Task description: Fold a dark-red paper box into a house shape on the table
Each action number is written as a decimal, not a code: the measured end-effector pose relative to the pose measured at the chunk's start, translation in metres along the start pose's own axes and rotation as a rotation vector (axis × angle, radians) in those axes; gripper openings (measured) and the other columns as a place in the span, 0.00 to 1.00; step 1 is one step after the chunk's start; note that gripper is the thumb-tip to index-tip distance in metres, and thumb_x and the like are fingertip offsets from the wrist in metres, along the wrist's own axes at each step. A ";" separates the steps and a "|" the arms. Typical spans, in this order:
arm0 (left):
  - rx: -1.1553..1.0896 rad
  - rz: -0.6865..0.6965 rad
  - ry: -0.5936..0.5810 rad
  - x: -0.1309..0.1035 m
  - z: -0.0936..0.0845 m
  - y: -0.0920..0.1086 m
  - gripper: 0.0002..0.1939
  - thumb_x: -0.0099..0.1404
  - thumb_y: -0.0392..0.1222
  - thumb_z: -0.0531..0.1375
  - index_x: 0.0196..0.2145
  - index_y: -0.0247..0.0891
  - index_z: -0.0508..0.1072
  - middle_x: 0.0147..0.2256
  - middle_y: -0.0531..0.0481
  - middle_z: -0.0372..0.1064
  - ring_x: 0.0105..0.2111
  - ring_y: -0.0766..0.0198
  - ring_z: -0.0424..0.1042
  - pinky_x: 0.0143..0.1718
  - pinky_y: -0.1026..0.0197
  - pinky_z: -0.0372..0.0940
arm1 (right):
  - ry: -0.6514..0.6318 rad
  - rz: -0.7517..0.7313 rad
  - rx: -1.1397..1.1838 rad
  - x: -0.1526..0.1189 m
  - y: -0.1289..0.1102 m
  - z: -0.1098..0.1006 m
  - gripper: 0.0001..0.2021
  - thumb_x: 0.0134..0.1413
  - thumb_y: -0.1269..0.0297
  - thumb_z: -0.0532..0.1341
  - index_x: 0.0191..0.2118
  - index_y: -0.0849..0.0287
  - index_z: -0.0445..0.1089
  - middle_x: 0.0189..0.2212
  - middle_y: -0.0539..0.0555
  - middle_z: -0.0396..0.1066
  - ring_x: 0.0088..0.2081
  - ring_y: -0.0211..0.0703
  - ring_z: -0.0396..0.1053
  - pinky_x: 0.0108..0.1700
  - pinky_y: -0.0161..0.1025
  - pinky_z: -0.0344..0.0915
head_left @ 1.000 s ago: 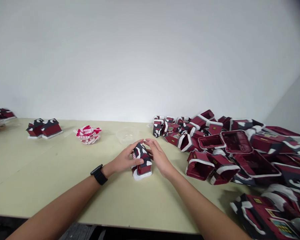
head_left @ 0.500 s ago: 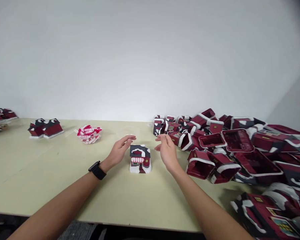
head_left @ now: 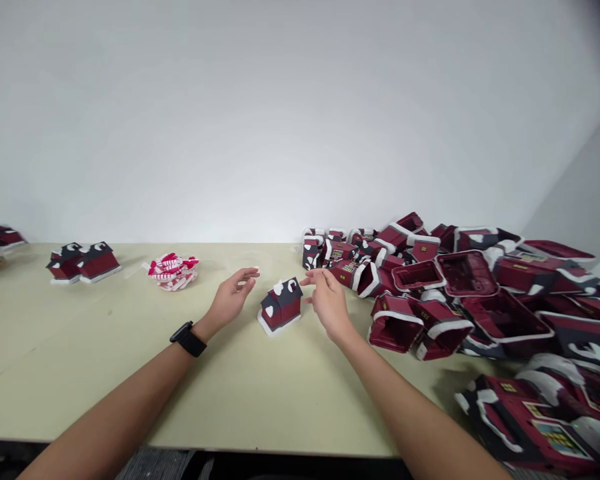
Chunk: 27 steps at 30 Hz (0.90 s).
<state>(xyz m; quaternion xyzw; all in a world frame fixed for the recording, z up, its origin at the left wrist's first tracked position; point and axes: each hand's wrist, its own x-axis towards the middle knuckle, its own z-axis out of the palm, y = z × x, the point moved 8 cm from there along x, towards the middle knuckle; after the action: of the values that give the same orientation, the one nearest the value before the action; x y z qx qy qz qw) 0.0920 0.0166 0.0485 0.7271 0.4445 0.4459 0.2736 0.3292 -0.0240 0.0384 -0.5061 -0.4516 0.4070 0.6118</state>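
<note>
A small toy house (head_left: 281,305) stands upright on the table between my hands, its dark roof patched with white and one dark red wall facing me. To its left is my left hand (head_left: 233,294), fingers apart and holding nothing, with a black watch (head_left: 189,339) on the wrist. On the other side, my right hand (head_left: 327,300) has its fingers stretched toward the house. The right fingertips are very near the roof edge; whether they touch it I cannot tell. Nothing is gripped in either hand.
A large heap of dark red house pieces (head_left: 467,273), several lying with hollow undersides showing, covers the table's right side. Left of centre sits a clump of red-and-white striped pieces (head_left: 173,272). Two finished-looking houses (head_left: 99,262) stand farther left, more houses (head_left: 0,238) at the far left edge.
The house has turned: its front with the striped awning faced me before, and now a plain red wall does. Both hands stay beside it. The view has shifted slightly.
</note>
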 end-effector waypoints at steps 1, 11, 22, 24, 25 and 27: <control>-0.025 -0.011 0.003 0.000 -0.001 -0.002 0.31 0.71 0.66 0.55 0.56 0.37 0.72 0.55 0.37 0.73 0.53 0.51 0.72 0.56 0.48 0.68 | 0.017 -0.014 -0.007 0.001 -0.001 -0.002 0.19 0.61 0.47 0.52 0.42 0.56 0.70 0.38 0.54 0.75 0.26 0.39 0.66 0.30 0.38 0.68; -0.046 0.099 -0.332 -0.019 0.038 0.023 0.34 0.65 0.58 0.67 0.63 0.41 0.70 0.59 0.40 0.71 0.58 0.49 0.70 0.57 0.50 0.69 | -0.026 -0.138 -0.086 0.003 0.000 0.007 0.21 0.62 0.42 0.52 0.41 0.55 0.71 0.45 0.53 0.75 0.42 0.45 0.71 0.47 0.40 0.67; -0.081 0.030 0.059 -0.001 -0.001 -0.002 0.30 0.73 0.61 0.54 0.59 0.35 0.72 0.59 0.37 0.71 0.54 0.52 0.73 0.60 0.46 0.66 | 0.119 -0.085 0.011 0.003 -0.010 -0.014 0.16 0.59 0.51 0.53 0.39 0.56 0.71 0.36 0.54 0.74 0.35 0.43 0.68 0.31 0.37 0.70; -0.107 0.006 0.057 -0.003 -0.001 0.002 0.32 0.73 0.65 0.53 0.57 0.35 0.73 0.58 0.37 0.71 0.54 0.51 0.72 0.59 0.48 0.67 | 0.108 -0.091 0.001 0.003 -0.011 -0.012 0.17 0.59 0.50 0.52 0.38 0.56 0.70 0.36 0.53 0.74 0.31 0.41 0.67 0.30 0.37 0.70; -0.113 0.001 0.054 -0.005 0.000 0.005 0.33 0.73 0.66 0.52 0.56 0.35 0.73 0.57 0.37 0.72 0.54 0.51 0.72 0.58 0.49 0.67 | 0.094 -0.094 -0.007 0.003 -0.010 -0.010 0.17 0.59 0.50 0.52 0.38 0.57 0.70 0.37 0.53 0.74 0.28 0.39 0.67 0.30 0.38 0.69; -0.106 0.000 0.052 -0.007 0.002 0.010 0.33 0.73 0.68 0.51 0.53 0.35 0.75 0.53 0.38 0.74 0.53 0.50 0.72 0.56 0.50 0.67 | 0.052 -0.091 -0.014 0.002 -0.008 -0.004 0.18 0.60 0.48 0.52 0.39 0.57 0.69 0.38 0.53 0.75 0.25 0.37 0.67 0.32 0.38 0.68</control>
<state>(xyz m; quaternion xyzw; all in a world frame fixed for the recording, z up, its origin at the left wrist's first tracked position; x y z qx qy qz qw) 0.0958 0.0057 0.0525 0.7000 0.4272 0.4874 0.2999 0.3344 -0.0240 0.0463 -0.4997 -0.4608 0.3625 0.6376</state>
